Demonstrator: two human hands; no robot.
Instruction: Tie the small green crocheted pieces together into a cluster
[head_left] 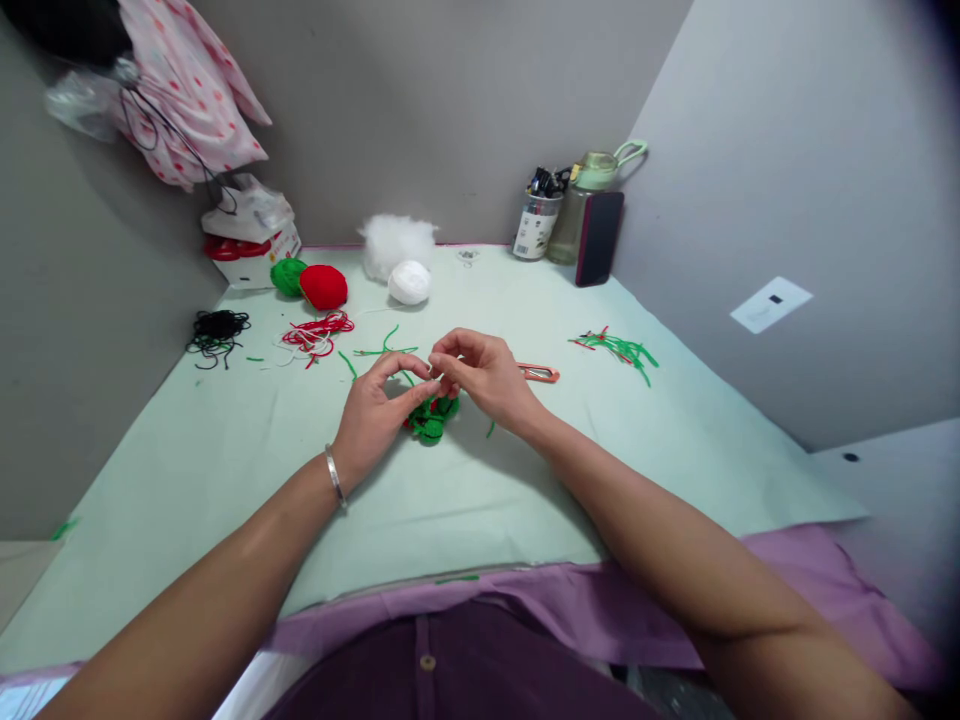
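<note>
Over the middle of the table, my left hand (375, 405) and my right hand (484, 375) meet at the fingertips. Both are closed in a pinch; what lies between the fingers is too small to make out. Right below them is a small green and red crocheted piece (430, 428), its upper part covered by the fingers. Loose green yarn ends (386, 345) lie just beyond the left fingers. An orange tool (541, 373) with a slotted body rests beside my right hand, partly hidden behind it.
Behind lie a red yarn ball (324, 287), a green one (288, 277), a white one (409, 283) and white stuffing (397, 243). Black yarn (217, 332) is at left, green and red scraps (619, 350) at right. A phone (600, 240) leans on a bottle (568, 225) by a pen cup (536, 228).
</note>
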